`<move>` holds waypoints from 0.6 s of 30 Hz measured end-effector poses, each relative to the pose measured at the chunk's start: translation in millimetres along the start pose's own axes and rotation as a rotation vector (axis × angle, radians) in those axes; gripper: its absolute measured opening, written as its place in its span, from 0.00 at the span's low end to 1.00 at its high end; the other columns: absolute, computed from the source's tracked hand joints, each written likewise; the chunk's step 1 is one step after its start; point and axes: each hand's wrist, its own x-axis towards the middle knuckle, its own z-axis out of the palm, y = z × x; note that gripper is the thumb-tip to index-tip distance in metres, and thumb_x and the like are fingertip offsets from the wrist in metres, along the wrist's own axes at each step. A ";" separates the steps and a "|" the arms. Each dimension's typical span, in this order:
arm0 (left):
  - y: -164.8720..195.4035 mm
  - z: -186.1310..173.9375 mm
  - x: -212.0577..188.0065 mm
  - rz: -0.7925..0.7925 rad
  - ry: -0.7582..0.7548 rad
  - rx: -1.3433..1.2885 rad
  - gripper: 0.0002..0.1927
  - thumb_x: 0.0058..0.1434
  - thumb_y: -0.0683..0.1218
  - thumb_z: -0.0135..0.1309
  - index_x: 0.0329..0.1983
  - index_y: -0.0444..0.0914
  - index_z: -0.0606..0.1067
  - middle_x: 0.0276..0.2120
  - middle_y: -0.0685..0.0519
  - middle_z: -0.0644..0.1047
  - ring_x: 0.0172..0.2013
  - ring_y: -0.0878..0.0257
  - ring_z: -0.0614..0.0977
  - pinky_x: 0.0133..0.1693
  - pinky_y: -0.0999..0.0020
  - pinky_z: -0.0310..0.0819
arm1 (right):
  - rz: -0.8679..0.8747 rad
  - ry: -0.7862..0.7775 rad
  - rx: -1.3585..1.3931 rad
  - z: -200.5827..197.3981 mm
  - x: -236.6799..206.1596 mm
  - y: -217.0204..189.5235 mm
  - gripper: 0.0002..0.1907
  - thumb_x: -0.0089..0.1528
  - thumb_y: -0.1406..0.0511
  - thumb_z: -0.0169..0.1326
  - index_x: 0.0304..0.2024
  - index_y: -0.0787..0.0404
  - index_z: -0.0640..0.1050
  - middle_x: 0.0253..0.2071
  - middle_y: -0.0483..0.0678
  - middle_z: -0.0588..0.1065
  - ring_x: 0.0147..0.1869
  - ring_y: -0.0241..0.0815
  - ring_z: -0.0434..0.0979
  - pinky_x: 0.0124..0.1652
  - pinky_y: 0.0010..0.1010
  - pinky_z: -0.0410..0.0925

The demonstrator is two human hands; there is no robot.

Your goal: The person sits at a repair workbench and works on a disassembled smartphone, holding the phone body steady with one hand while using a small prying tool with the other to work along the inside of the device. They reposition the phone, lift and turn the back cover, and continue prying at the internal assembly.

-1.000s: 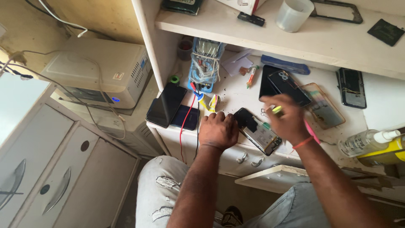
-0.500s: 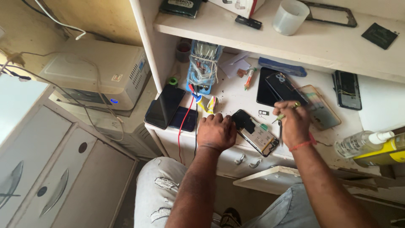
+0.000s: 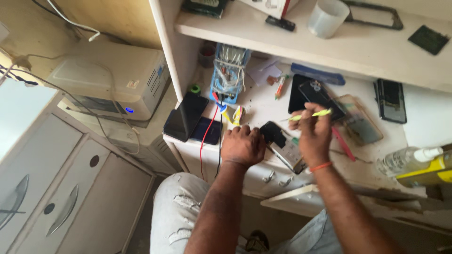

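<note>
An opened phone (image 3: 284, 146) lies on the white workbench (image 3: 263, 106) near its front edge. My left hand (image 3: 242, 145) rests closed on the bench, pressed against the phone's left end. My right hand (image 3: 314, 134) hovers over the phone's right side and grips a yellow-green tool (image 3: 308, 115) that points left above it. An orange band circles my right wrist.
A blue multimeter (image 3: 228, 73) with red and black leads stands at the back. Dark phones (image 3: 186, 116) lie left, more phones (image 3: 390, 100) and a case right. Bottles (image 3: 409, 161) sit at the right edge, a plastic cup (image 3: 327, 18) on the shelf, a white box unit (image 3: 110, 77) left.
My right hand has drawn back from the dark phones toward the opened phone, tool still in it. My left hand stayed on the phone's left end.
</note>
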 end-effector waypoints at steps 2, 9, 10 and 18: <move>0.1 2.2 6.6 0.004 0.014 -0.013 0.12 0.57 0.54 0.55 0.36 0.41 0.79 0.30 0.48 0.78 0.35 0.47 0.80 0.37 0.50 0.69 | -0.059 0.044 -0.048 11.3 1.6 2.5 0.28 0.76 0.64 0.51 0.71 0.67 0.54 0.43 0.52 0.77 0.37 0.36 0.77 0.42 0.28 0.73; -0.8 2.4 5.0 0.005 0.001 -0.003 0.11 0.59 0.53 0.54 0.35 0.42 0.79 0.29 0.49 0.77 0.34 0.48 0.79 0.36 0.50 0.69 | -0.110 0.179 -0.243 25.6 -13.1 4.0 0.44 0.70 0.71 0.51 0.78 0.58 0.39 0.42 0.52 0.75 0.35 0.34 0.76 0.37 0.26 0.73; -0.5 2.6 7.1 0.002 -0.002 -0.010 0.11 0.59 0.53 0.55 0.34 0.42 0.78 0.29 0.49 0.77 0.34 0.47 0.79 0.35 0.49 0.69 | -0.130 0.204 -0.284 24.9 -12.8 4.8 0.44 0.70 0.72 0.51 0.79 0.58 0.39 0.42 0.52 0.74 0.35 0.34 0.76 0.37 0.26 0.73; -2.1 3.4 6.6 0.011 0.000 -0.001 0.10 0.59 0.52 0.54 0.33 0.42 0.78 0.29 0.49 0.77 0.34 0.48 0.79 0.36 0.50 0.69 | -0.151 0.144 -0.249 17.5 -24.9 25.1 0.40 0.71 0.73 0.49 0.77 0.59 0.42 0.45 0.52 0.72 0.40 0.35 0.76 0.40 0.28 0.75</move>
